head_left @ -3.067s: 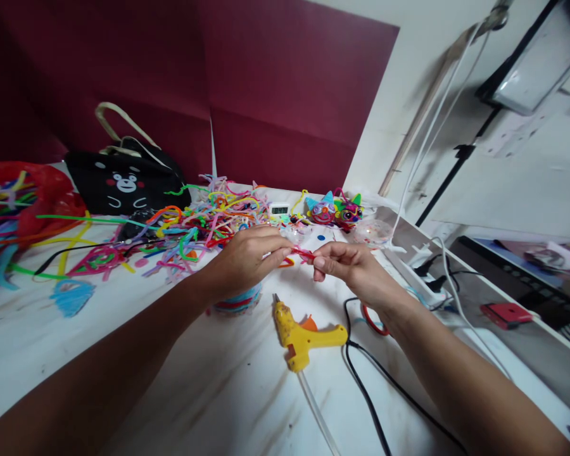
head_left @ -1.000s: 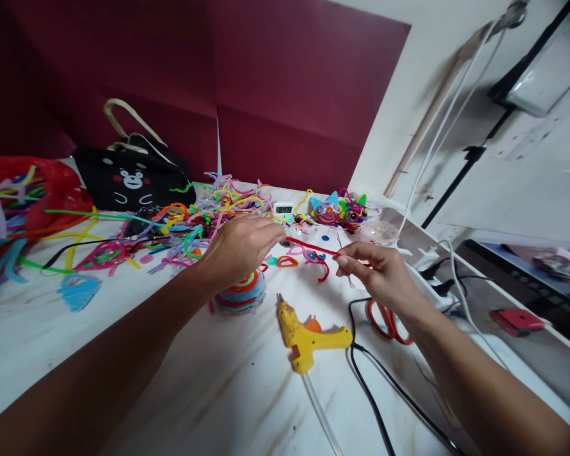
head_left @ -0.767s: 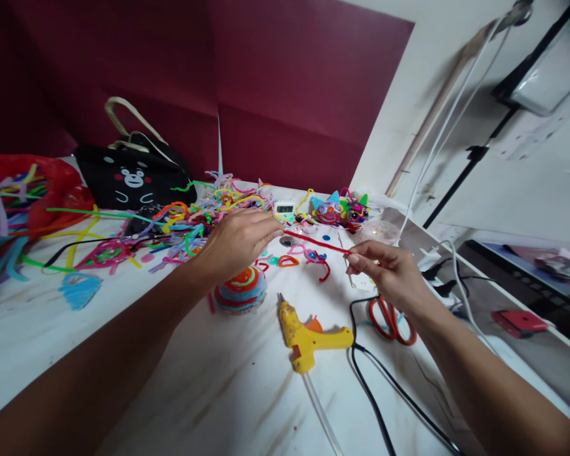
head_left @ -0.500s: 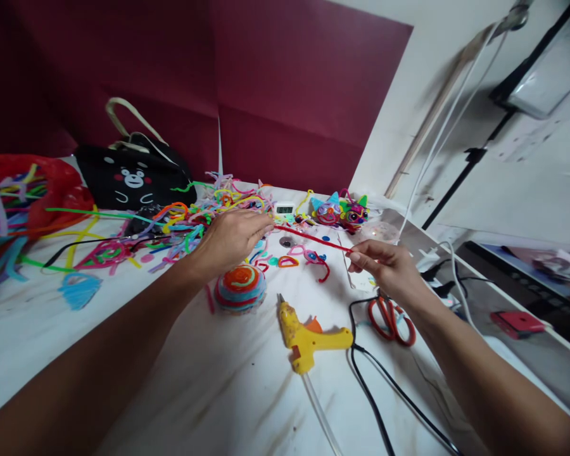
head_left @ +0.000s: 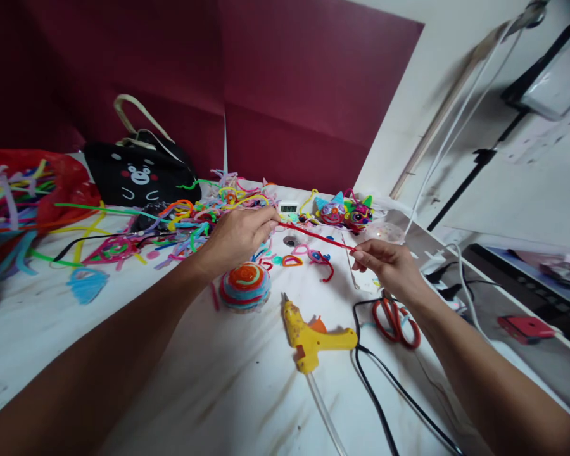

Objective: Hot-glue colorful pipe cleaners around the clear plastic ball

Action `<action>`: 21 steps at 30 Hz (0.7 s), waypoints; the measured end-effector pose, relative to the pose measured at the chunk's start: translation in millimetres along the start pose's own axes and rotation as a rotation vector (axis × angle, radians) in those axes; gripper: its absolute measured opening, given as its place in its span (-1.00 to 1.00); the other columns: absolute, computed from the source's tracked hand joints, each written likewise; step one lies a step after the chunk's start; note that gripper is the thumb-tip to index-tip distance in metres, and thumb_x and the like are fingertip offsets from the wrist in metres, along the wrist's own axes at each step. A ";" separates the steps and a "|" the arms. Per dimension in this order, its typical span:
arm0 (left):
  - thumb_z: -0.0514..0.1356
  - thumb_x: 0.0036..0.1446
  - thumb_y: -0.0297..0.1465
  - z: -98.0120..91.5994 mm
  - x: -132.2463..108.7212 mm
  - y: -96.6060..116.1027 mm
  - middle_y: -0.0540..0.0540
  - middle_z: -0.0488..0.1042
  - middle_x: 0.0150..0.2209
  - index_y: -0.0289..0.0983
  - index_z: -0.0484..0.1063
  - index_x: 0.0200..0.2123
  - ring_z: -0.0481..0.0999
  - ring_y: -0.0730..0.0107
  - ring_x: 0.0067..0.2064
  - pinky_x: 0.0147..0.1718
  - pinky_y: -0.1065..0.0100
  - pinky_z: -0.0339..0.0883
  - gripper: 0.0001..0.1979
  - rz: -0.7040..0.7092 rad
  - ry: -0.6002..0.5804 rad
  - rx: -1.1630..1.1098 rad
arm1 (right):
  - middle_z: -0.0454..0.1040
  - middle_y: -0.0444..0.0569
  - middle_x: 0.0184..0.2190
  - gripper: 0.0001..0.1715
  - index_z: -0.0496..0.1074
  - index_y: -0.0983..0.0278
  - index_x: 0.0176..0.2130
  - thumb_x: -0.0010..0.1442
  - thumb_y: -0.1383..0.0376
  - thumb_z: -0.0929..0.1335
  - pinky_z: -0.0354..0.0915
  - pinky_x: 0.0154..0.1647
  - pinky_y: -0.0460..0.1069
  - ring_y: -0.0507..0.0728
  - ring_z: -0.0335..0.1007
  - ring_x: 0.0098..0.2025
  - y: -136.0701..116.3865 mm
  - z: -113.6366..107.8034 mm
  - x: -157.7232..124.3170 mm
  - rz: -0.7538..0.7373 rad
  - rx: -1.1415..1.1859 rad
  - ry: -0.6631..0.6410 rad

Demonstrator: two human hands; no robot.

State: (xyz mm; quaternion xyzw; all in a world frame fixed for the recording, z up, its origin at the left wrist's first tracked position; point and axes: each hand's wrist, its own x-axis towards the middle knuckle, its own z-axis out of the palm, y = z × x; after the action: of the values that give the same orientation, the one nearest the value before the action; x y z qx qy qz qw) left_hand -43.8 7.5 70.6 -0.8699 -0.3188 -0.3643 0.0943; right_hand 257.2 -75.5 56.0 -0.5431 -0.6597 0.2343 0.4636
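A red pipe cleaner (head_left: 316, 236) is stretched nearly straight between my two hands, above the table. My left hand (head_left: 241, 237) pinches its left end, fingers closed. The right end is gripped between thumb and fingertips of my right hand (head_left: 384, 263). Below my left hand sits a ball (head_left: 245, 286) wrapped in orange, red and blue pipe cleaners. A yellow glue gun (head_left: 308, 335) with a clear glue stick lies in front of it. Orange-handled scissors (head_left: 395, 323) rest under my right wrist. Small bent pipe-cleaner pieces (head_left: 292, 261) lie between the hands.
A heap of coloured pipe cleaners (head_left: 194, 218) spreads behind my left hand. Farther left are a red bag (head_left: 73, 183) and a black bag (head_left: 140, 174). Two decorated animal-like heads (head_left: 331, 210) and a small digital clock (head_left: 288, 209) stand at the back. A black cable (head_left: 373, 386) runs along the right.
The whole view has shifted slightly, so things appear a little farther right. Both hands still hold the red pipe cleaner taut in much the same pose.
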 end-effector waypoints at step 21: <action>0.01 0.39 -0.37 -2.8 2.6 11.8 -0.07 0.64 -0.42 -0.27 0.53 -0.34 0.60 0.28 -0.36 -0.29 0.26 0.31 -0.67 0.269 0.095 0.299 | 0.57 -0.05 -0.46 -0.55 0.51 0.30 -0.26 0.01 0.02 0.54 0.25 -0.48 -0.05 0.04 0.36 -0.52 -19.8 3.1 -4.2 0.104 0.153 -0.254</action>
State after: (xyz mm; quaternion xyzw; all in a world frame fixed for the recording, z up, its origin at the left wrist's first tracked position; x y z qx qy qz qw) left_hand -36.7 -1.6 75.2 -0.8627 -0.2454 -0.3378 0.2854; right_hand 244.5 -84.7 69.2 -0.5057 -0.6642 0.3743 0.4038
